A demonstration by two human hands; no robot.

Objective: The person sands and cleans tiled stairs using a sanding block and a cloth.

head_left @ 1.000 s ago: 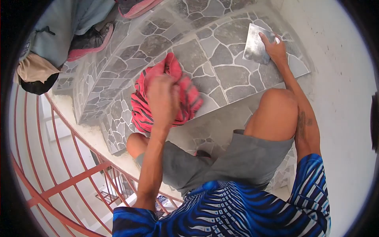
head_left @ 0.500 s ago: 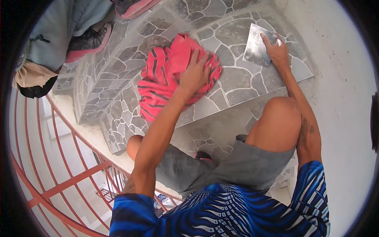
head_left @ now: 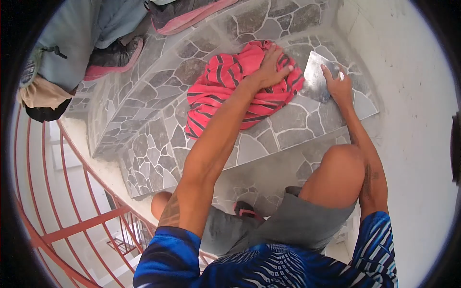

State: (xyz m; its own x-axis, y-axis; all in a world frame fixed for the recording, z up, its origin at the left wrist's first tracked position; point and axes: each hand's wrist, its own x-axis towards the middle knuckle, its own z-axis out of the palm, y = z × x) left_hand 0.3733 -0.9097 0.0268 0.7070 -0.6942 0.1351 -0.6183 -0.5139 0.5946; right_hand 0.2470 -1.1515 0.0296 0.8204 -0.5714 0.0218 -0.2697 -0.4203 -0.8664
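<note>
A bunched red cloth with dark stripes [head_left: 218,98] lies on the stone-patterned step [head_left: 288,115]. My left hand [head_left: 270,69] presses down on its upper right part, fingers stretched out and thumb apart. To the right, my right hand [head_left: 340,86] grips a flat, shiny steel trowel [head_left: 317,74] with a rectangular blade. Its handle is mostly hidden in my fingers; a small white bit shows there. The blade lies close to the step's surface, just right of the cloth.
A pale wall [head_left: 408,144] bounds the right side. Red metal railing [head_left: 86,225] curves along the lower left beside a drop. At upper left is another person's trouser leg [head_left: 72,29] and dark shoe with a pink sole [head_left: 115,57] on a higher step.
My left hand has moved right, shifting the cloth with it toward the trowel. The camera view has tilted slightly, so the trowel and right hand appear a little lower.
</note>
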